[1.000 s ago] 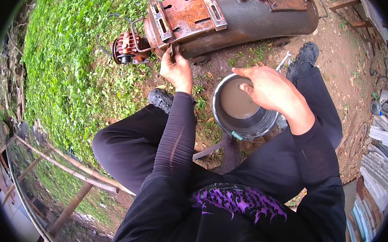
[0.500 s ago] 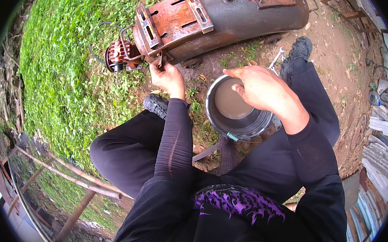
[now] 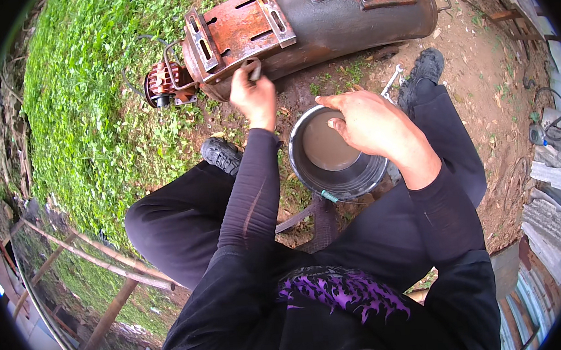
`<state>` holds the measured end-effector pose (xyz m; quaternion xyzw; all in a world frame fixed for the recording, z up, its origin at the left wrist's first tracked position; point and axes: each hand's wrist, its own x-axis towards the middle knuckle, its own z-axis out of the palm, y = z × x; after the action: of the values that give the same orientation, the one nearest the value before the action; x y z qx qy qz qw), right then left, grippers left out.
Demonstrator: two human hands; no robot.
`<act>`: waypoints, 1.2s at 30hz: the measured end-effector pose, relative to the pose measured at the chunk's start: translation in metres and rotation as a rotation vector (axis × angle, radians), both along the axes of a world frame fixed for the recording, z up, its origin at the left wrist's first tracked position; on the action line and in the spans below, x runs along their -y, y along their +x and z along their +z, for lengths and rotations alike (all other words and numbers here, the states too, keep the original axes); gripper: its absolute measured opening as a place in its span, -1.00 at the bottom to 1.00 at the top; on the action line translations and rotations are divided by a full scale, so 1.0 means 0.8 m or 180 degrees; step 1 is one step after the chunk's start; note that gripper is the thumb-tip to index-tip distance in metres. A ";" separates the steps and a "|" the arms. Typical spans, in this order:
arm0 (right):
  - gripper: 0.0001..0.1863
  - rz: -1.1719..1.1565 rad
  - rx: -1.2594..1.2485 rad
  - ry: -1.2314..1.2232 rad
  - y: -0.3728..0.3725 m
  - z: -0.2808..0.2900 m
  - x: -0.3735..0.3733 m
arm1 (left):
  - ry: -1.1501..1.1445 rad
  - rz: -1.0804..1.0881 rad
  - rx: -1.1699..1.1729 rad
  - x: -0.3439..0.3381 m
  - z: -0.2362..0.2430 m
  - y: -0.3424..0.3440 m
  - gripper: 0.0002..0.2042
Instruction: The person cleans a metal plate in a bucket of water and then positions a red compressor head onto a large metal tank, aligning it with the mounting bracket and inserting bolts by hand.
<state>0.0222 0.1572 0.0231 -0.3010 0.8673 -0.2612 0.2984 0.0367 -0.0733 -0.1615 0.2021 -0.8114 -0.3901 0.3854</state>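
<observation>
A rusty, dark air compressor tank (image 3: 341,24) lies ahead of me, with an orange-brown slotted mounting plate (image 3: 234,25) on top. My left hand (image 3: 254,100) is closed on a small folded brown-grey sheet, perhaps sandpaper (image 3: 254,69), against the tank's near side just below the plate. Between my legs stands a black bucket (image 3: 352,181) of murky brown water (image 3: 329,142). Over its right rim hovers my right hand (image 3: 374,121), empty, index finger stretched out and thumb apart; whether it touches the rim I cannot tell.
A red finned compressor head or motor part (image 3: 162,82) sits at the tank's left end. A wrench (image 3: 392,82) lies beside my right shoe (image 3: 424,70). Bamboo rails (image 3: 97,253) run at lower left; corrugated sheets (image 3: 552,240) lie at the right.
My left hand has moved up and right along the tank's side with the folded sheet. The right hand stays over the bucket. The whole view has shifted slightly.
</observation>
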 end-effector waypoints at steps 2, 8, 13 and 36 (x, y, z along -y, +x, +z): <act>-0.54 -0.0042 0.0013 -0.0016 -0.002 0.004 -0.002 | 0.0135 0.0359 0.0036 0.036 -0.001 0.025 -0.84; -0.53 0.0050 0.0105 0.0051 0.003 0.008 0.007 | -0.0198 0.0225 0.0134 0.000 0.014 0.000 -0.89; -0.53 0.0117 0.0164 0.0152 0.002 0.005 0.015 | -0.0181 -0.0378 0.0144 -0.038 0.022 -0.025 -0.83; -0.53 0.0090 0.0142 0.0140 -0.005 0.006 0.012 | 0.1343 0.0526 -0.0400 0.054 0.026 0.022 -0.85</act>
<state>0.0181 0.1473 0.0282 -0.3007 0.8616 -0.2445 0.3278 0.0543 -0.1168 -0.1408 0.3193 -0.6671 -0.5300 0.4150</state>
